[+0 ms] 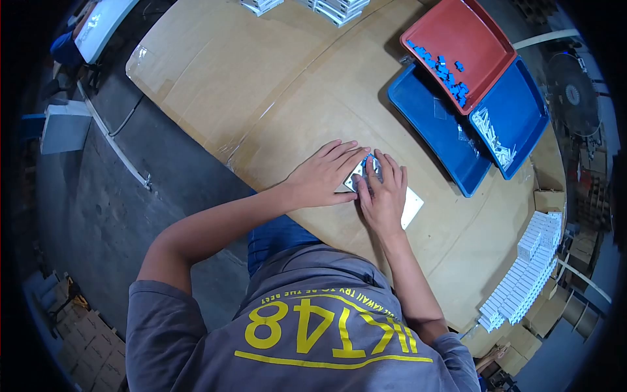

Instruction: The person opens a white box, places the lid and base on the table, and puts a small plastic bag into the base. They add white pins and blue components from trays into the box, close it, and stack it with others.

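My left hand (325,175) lies over the left side of a small white plastic piece (351,184), its fingers closed along the edge and reaching to the top. My right hand (384,199) presses its bent fingers and thumb onto the same piece from the right. A bit of blue (368,159) shows between the fingertips of both hands, beside something dark and shiny. Most of the piece is covered by my fingers. A flat white plate (411,208) sticks out from under my right hand.
A red tray (480,39) with small blue parts (447,75) overlaps a blue tray (434,124). Another blue tray (522,98) holds white sticks (493,138). Stacked white pieces (522,281) line the right table edge; more white stacks (336,10) stand at the far edge.
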Demonstrator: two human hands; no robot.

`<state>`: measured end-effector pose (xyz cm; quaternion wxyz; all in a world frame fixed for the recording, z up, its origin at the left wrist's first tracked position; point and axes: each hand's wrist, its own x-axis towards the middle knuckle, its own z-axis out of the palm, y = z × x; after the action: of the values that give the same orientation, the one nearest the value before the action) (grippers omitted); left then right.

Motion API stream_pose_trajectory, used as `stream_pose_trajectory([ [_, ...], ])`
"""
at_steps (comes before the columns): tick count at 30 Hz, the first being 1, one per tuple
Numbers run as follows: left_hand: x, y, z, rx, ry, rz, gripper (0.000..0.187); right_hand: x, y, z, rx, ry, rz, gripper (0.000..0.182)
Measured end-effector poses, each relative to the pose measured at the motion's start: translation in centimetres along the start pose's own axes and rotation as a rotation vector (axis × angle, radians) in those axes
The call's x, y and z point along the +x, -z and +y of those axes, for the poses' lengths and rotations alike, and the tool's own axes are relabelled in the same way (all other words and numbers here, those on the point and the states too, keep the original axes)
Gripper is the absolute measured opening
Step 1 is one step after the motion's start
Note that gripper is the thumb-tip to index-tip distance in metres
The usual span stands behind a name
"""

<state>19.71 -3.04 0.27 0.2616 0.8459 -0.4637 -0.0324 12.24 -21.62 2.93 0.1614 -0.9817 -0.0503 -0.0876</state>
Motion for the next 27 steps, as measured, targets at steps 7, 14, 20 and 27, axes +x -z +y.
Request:
stream_pose_trajectory([
  [7,0.0,-0.2,-0.5,-0.063,0.038,0.108,0.092,0.3,2.6,3.7,0.373,-0.153,0.013,0.04],
  [14,0.1,0.5,0.8,-0.083,0.091,0.133,0.096,-7.2,7.2,6.8,0.305,-0.28,-0.12,0.051],
  [20,0.1,0.0,0.5,-0.111,0.064,0.186,0.093,-10.0,7.6,6.0,0.322,-0.282,-0.132,0.048],
  [27,-0.6,-0.7,2.1,-0.901,0.246,0.499,0.086,-10.2,7.9,7.0,0.601,-0.375,0.063,0.018],
])
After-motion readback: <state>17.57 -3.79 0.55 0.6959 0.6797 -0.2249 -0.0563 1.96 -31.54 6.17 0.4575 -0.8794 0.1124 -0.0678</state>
